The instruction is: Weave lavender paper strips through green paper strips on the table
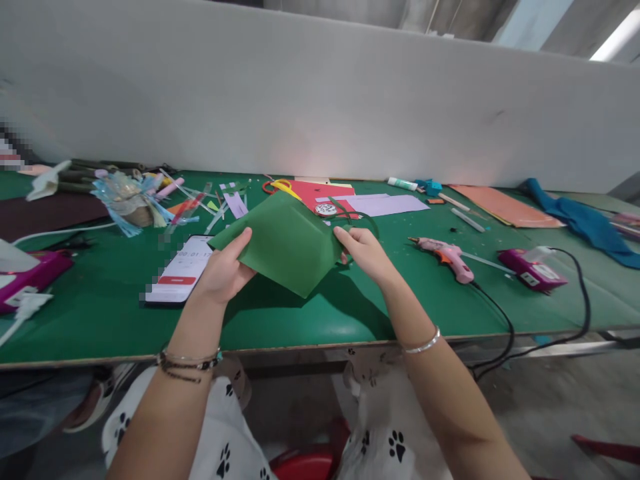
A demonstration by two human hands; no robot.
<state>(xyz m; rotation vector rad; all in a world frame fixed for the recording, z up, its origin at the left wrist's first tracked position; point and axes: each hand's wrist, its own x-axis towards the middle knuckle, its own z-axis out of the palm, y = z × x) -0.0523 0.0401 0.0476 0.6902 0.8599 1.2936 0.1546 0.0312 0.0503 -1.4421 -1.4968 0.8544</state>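
A sheet of green paper (287, 243) is held up over the table between both hands, its lower corner pointing toward me. My left hand (227, 267) pinches its left side, thumb on top. On the right edge, my right hand (363, 250) grips the paper between thumb and fingers. Thin dark green strips (367, 220) curve out beside the right hand; I cannot tell whether they belong to the sheet. A phone (180, 270) with a running timer lies just left of my left hand. Behind the sheet are yellow-handled scissors (285, 187) and red paper (320, 193).
A pink glue gun (447, 257) lies to the right, its cord running to a purple power strip (533, 270). Another purple strip (37, 277) is at the left edge. Purple paper (400, 203), a glue stick (403, 183), orange sheets (505, 205) and blue cloth (583, 223) lie behind.
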